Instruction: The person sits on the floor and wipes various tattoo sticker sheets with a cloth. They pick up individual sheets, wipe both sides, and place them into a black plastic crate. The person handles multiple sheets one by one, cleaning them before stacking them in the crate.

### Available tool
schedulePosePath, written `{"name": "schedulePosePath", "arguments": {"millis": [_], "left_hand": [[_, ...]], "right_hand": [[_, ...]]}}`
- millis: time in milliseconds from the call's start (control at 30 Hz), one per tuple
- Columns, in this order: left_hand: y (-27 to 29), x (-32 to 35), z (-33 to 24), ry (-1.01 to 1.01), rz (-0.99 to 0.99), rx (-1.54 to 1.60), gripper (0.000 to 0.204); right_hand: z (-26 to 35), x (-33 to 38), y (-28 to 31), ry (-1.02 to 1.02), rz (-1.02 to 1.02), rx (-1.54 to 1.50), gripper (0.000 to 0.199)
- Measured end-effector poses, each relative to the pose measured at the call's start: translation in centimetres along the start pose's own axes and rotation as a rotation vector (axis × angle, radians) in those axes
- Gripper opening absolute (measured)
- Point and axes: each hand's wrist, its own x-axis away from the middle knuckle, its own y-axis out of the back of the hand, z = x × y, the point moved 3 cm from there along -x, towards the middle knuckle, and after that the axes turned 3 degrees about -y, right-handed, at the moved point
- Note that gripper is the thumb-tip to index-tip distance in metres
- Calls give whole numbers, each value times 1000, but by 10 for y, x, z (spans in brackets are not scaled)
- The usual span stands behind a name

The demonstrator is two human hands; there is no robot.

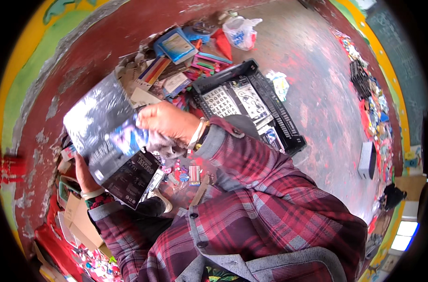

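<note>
A large, shiny black printed package (99,127) is held up at the left, tilted, with glare across its upper part. My left hand (83,175) grips it at its lower left edge, the thumb showing and the other fingers hidden behind. My right hand (169,123) is closed at the package's right side, thumb and fingers pinched by a blue and purple printed patch. Beneath that hand hangs something greyish and crumpled (166,146), too blurred to name. A second dark printed panel (135,175) shows below the package; whether it belongs to it I cannot tell.
A black plastic crate (285,123) holding black-and-white printed sheets stands right of centre. Beyond it lie a white plastic bag (242,33), a blue-framed pack (176,46) and mixed clutter. A cardboard box (82,221) is at lower left; a striped box (366,160) stands far right.
</note>
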Motion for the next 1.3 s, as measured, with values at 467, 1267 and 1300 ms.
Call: {"name": "schedulePosePath", "arguments": {"millis": [467,1267,1300], "left_hand": [[-9,-7,32,95,486,-418,56],[11,18,109,348,293,-558,57],[11,18,112,341,291,-566,57]], "right_hand": [[-43,354,301,-190,-969,-235,23],[-356,170,307,-327,-828,-237,27],[-367,156,317,-354,-822,-54,28]]}}
